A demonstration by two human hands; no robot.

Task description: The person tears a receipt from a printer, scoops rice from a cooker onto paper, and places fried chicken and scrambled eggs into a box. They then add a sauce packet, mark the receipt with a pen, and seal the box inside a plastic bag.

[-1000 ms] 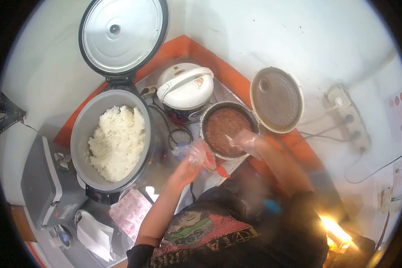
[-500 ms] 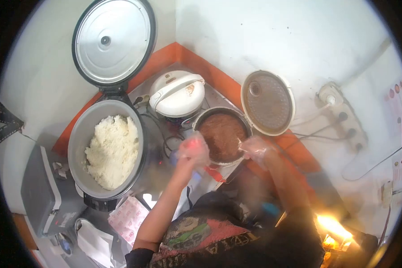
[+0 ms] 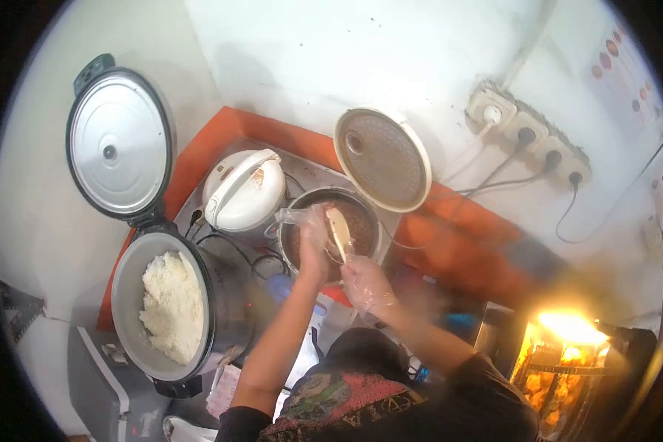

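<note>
A rice paddle (image 3: 339, 230) with a pale blade is in my right hand (image 3: 366, 284), which wears a clear plastic glove and is closed round its handle. My left hand (image 3: 314, 244), also in a loose clear glove, is beside the blade, over the open cooker. Its fingers are partly hidden by the glove and the paddle, so I cannot see whether it holds anything. Beneath both hands stands the round cooker (image 3: 378, 234) with brown food inside. Its lid (image 3: 387, 158) is tipped up against the wall.
A closed white cooker (image 3: 247, 193) stands behind on the left. Further left, a large open rice cooker (image 3: 130, 283) holds white rice (image 3: 173, 306), its metal lid (image 3: 114, 140) raised. Power sockets (image 3: 530, 132) with cables line the wall. A lit food warmer (image 3: 560, 361) glows at lower right.
The view has shifted right. My right hand now has the rice paddle raised at a slant by my left hand, and my left hand has moved over the cooker from its left side.
</note>
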